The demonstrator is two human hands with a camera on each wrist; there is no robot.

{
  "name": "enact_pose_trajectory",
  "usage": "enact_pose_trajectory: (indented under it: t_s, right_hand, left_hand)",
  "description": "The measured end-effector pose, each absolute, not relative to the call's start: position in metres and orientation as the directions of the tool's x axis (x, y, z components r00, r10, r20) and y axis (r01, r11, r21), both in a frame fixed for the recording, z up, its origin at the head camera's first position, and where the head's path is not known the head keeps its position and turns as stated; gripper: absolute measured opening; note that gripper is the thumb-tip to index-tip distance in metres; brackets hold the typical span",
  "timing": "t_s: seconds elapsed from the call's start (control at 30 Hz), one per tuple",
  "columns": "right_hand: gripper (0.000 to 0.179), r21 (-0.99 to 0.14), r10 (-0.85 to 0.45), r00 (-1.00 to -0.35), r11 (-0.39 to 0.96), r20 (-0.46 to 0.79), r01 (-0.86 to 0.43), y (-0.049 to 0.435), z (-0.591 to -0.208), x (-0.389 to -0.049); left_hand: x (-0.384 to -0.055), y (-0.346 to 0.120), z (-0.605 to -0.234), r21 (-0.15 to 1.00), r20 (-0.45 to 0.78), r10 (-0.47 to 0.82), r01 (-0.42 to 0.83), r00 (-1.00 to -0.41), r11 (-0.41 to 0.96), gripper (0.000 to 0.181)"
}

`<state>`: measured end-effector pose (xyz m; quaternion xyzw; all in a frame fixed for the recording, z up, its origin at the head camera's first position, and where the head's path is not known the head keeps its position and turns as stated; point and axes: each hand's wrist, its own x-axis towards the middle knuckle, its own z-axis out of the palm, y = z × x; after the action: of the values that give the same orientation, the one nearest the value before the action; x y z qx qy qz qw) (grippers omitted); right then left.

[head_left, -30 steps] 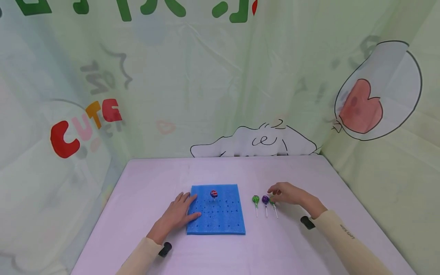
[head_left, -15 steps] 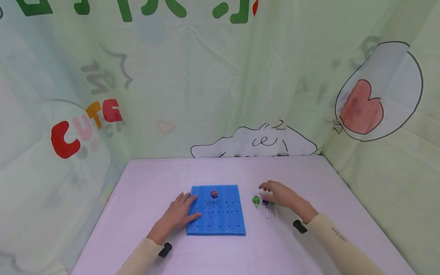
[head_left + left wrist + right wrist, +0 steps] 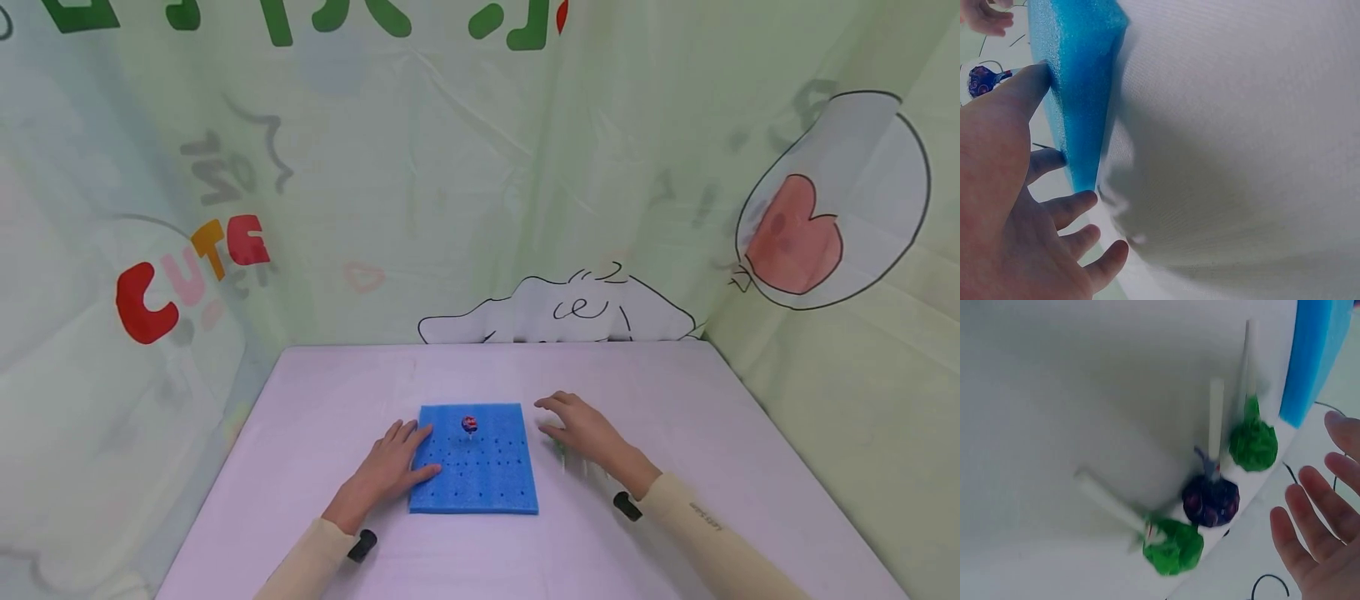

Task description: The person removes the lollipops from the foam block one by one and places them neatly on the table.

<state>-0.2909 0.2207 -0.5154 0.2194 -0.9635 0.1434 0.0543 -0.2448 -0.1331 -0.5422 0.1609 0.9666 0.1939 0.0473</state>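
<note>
A blue foam board with rows of small holes lies on the table, and a lollipop in a red-and-blue wrapper stands upright in it. My left hand rests along the board's left edge, fingers spread and relaxed. To the right of the board, my right hand hovers with loosely extended fingers and holds nothing. Below it three lollipops lie on the table, mostly hidden in the head view. The right wrist view shows a green lollipop nearest the board, a purple lollipop, and another green lollipop.
A pale lilac cloth covers the table. Behind and beside it hang light curtains printed with letters and drawings. A dark wrist camera sits at the left wrist, and a second wrist camera at the right.
My right hand has moved left, from the rightmost green lollipop across the row toward the board, holding nothing. The left hand and the lollipops have stayed in place.
</note>
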Motion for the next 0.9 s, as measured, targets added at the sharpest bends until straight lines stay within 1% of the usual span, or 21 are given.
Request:
enact_pose_trajectory:
  t_s: [0.17, 0.27, 0.4, 0.47, 0.6, 0.7, 0.77, 0.9]
  right_hand:
    - [0.041, -0.182, -0.448, -0.857, 0.848, 0.256, -0.498, 0.207, -0.523, -0.293]
    - [0.042, -0.164, -0.456, -0.847, 0.845, 0.275, -0.508, 0.198, -0.526, -0.293]
    - [0.040, -0.138, -0.489, -0.807, 0.821, 0.331, -0.554, 0.184, -0.527, -0.292]
    - [0.039, -0.115, -0.521, -0.762, 0.792, 0.385, -0.600, 0.178, -0.528, -0.291]
    - [0.041, -0.043, -0.588, -0.642, 0.720, 0.492, -0.692, 0.167, -0.531, -0.292]
    - [0.044, -0.004, -0.621, -0.578, 0.680, 0.529, -0.733, 0.158, -0.533, -0.292]
    - [0.045, 0.004, -0.635, -0.564, 0.666, 0.528, -0.746, 0.152, -0.533, -0.292]
    - [0.048, 0.000, -0.652, -0.566, 0.655, 0.505, -0.755, 0.140, -0.530, -0.290]
  left_hand:
    - [-0.247, -0.134, -0.545, 0.384, -0.030, 0.328, 0.292, -0.944, 0.876, 0.077]
    - [-0.247, -0.134, -0.546, 0.386, -0.028, 0.326, 0.291, -0.945, 0.876, 0.077]
    - [-0.248, -0.135, -0.548, 0.392, -0.028, 0.326, 0.289, -0.945, 0.873, 0.077]
    - [-0.248, -0.135, -0.548, 0.392, -0.024, 0.326, 0.291, -0.945, 0.873, 0.077]
    - [-0.247, -0.135, -0.546, 0.391, -0.023, 0.327, 0.292, -0.945, 0.873, 0.076]
    - [-0.247, -0.134, -0.545, 0.390, -0.026, 0.330, 0.294, -0.944, 0.873, 0.076]
    - [-0.247, -0.134, -0.543, 0.385, -0.031, 0.333, 0.296, -0.942, 0.874, 0.076]
    - [-0.246, -0.133, -0.542, 0.377, -0.039, 0.330, 0.292, -0.943, 0.879, 0.077]
